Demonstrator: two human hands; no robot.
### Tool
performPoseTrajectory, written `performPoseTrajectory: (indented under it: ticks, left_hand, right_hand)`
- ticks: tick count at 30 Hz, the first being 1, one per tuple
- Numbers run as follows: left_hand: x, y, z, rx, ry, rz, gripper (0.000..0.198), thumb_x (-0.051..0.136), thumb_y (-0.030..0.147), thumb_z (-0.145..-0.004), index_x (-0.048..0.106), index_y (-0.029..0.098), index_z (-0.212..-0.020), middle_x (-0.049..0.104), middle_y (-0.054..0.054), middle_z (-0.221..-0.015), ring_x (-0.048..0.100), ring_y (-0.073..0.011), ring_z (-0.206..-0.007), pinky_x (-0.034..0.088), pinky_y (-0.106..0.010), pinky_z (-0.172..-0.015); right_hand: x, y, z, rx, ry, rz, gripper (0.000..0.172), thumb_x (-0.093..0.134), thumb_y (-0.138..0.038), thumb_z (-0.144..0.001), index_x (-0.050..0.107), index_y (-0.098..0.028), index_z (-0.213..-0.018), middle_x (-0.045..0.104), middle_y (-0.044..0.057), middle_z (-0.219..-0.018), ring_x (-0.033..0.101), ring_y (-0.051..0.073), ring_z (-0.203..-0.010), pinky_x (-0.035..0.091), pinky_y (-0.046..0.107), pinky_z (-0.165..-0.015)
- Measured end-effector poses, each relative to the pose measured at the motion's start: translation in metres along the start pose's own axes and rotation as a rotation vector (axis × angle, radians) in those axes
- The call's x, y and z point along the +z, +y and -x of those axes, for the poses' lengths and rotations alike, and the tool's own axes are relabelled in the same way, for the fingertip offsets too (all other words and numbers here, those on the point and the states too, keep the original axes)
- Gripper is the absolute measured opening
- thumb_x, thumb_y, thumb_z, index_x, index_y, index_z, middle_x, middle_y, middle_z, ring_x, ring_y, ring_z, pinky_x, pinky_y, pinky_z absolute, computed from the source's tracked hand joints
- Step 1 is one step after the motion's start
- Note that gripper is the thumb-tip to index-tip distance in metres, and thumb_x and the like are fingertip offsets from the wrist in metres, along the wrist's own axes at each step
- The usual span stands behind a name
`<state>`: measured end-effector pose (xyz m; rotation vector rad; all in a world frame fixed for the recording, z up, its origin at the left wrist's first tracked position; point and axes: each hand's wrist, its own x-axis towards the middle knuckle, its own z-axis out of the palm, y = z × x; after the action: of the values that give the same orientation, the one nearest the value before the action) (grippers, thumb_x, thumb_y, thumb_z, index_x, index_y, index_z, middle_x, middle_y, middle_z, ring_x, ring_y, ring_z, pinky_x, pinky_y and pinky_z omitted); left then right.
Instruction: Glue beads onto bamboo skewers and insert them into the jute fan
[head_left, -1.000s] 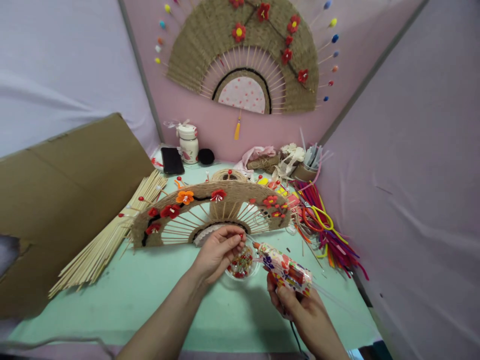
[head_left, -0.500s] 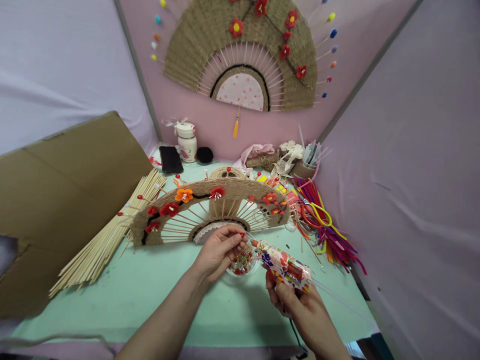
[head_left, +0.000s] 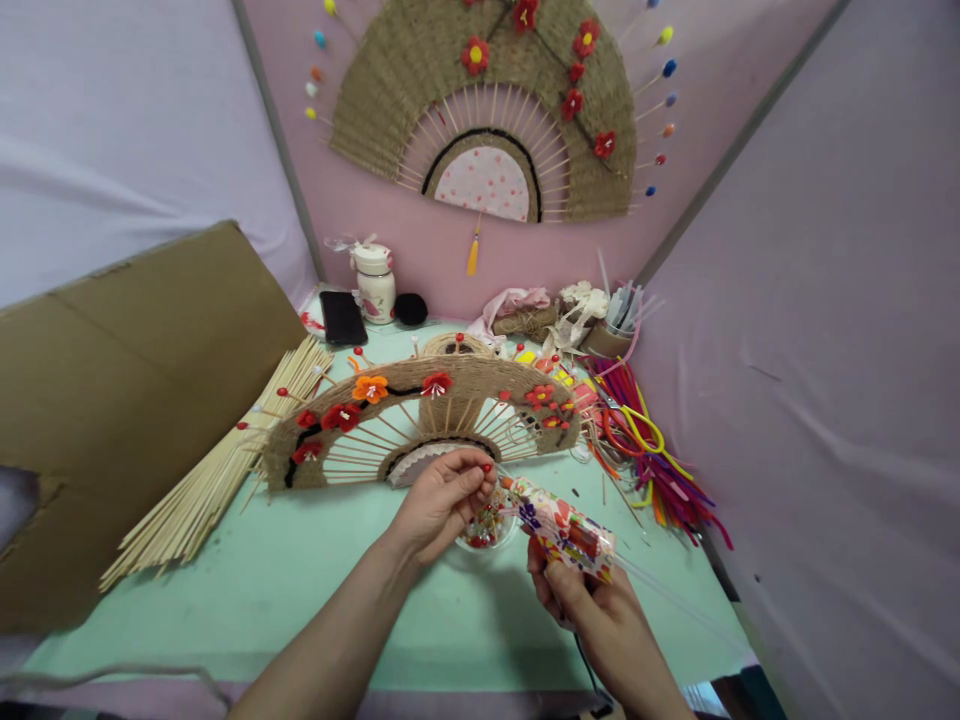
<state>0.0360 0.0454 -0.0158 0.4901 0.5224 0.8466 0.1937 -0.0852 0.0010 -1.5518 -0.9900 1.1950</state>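
Observation:
My left hand (head_left: 448, 500) is closed in a pinch on a small red bead (head_left: 487, 468), held above a clear round tub of mixed beads (head_left: 491, 530). Wrapped round the handle of a flower-patterned hot glue gun (head_left: 562, 530) is my right hand (head_left: 585, 600). The gun's nozzle points left and sits close beside the red bead; whether they touch I cannot tell. Behind both hands lies a woven twine fan (head_left: 397, 385) with red and orange flowers, thin stick ribs and red-tipped sticks along its top edge. My left hand hides part of its white centre.
A bundle of thin sticks (head_left: 217, 460) lies left beside a cardboard sheet (head_left: 150, 400). At the back stand a phone (head_left: 343, 318) and a white bottle (head_left: 376, 285). Coloured pipe cleaners (head_left: 667, 470) and yellow-handled scissors (head_left: 641, 428) lie right. A larger fan (head_left: 375, 110) hangs on the wall.
The glue gun in my right hand has moved slightly left, its nozzle nearer the red bead. My left hand has barely moved and still pinches the bead.

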Motion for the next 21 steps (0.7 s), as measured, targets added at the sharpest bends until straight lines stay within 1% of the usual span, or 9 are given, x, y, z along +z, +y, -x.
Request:
performPoseTrajectory:
  ticks: [4, 9, 15, 21]
  left_hand:
    - [0.001, -0.001, -0.002, -0.009, 0.012, 0.018, 0.033, 0.091, 0.027, -0.059, 0.070, 0.011, -0.078, 0.067, -0.002, -0.071, 0.056, -0.0043, -0.059, 0.047, -0.014, -0.059]
    - [0.005, 0.000, -0.001, 0.012, 0.039, 0.036, 0.037, 0.094, 0.028, -0.053, 0.068, 0.012, -0.073, 0.065, 0.000, -0.068, 0.055, -0.0042, -0.057, 0.046, -0.014, -0.058]
    - [0.005, 0.001, 0.001, 0.000, 0.041, 0.042, 0.037, 0.093, 0.026, -0.054, 0.067, 0.012, -0.076, 0.065, 0.000, -0.069, 0.055, -0.0041, -0.057, 0.046, -0.015, -0.058]
    - [0.006, -0.001, 0.002, 0.031, 0.034, 0.011, 0.036, 0.093, 0.028, -0.055, 0.066, 0.012, -0.074, 0.063, 0.000, -0.068, 0.055, -0.0040, -0.057, 0.045, -0.014, -0.058]
  right_hand:
    - [0.003, -0.001, 0.002, 0.004, -0.043, 0.026, 0.054, 0.058, -0.068, -0.083, 0.067, -0.015, -0.083, 0.050, 0.001, -0.064, 0.042, 0.013, -0.058, 0.034, 0.027, -0.054]
    - [0.006, 0.003, 0.005, -0.002, 0.039, 0.033, 0.053, 0.057, -0.067, -0.084, 0.067, -0.015, -0.078, 0.055, 0.003, -0.067, 0.044, 0.013, -0.059, 0.038, 0.026, -0.054]
    - [0.006, 0.013, 0.001, -0.075, 0.015, 0.138, 0.055, 0.051, -0.066, -0.088, 0.068, -0.015, -0.079, 0.054, 0.002, -0.064, 0.044, 0.014, -0.056, 0.038, 0.025, -0.050]
    - [0.006, 0.017, 0.001, -0.063, 0.031, 0.131, 0.053, 0.051, -0.066, -0.089, 0.065, -0.015, -0.078, 0.055, 0.003, -0.066, 0.046, 0.014, -0.058, 0.040, 0.025, -0.051]
